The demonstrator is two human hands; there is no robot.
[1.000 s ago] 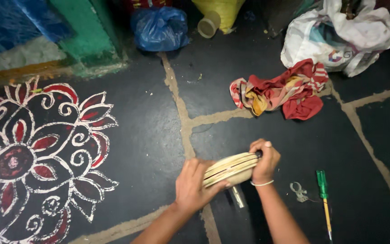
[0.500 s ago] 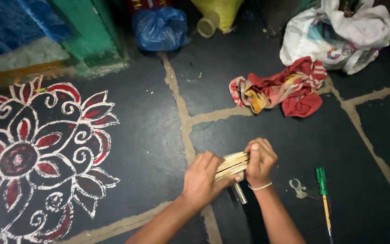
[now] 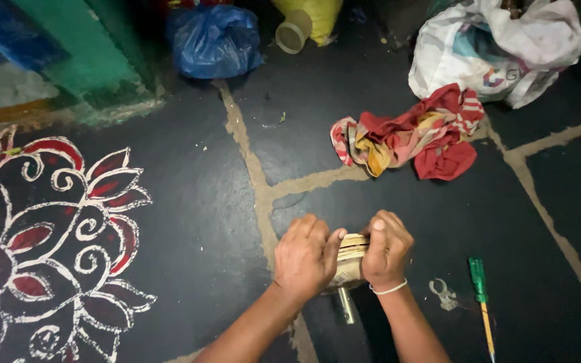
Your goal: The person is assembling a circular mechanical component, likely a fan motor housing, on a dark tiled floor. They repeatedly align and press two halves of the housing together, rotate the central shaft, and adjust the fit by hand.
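Pale, straw-coloured bundle of strips (image 3: pixel 351 252) clamped tight between left hand (image 3: pixel 306 259) and right hand (image 3: pixel 386 249), fingers curled shut, seemingly to keep layers from springing apart over dark stone floor (image 3: pixel 189 202).

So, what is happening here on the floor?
A person sits over a dark stone floor and squeezes a bundle of pale flat strips between both hands, the left hand and the right hand. A green-handled screwdriver and a small metal clip lie to the right. A red cloth lies further away.
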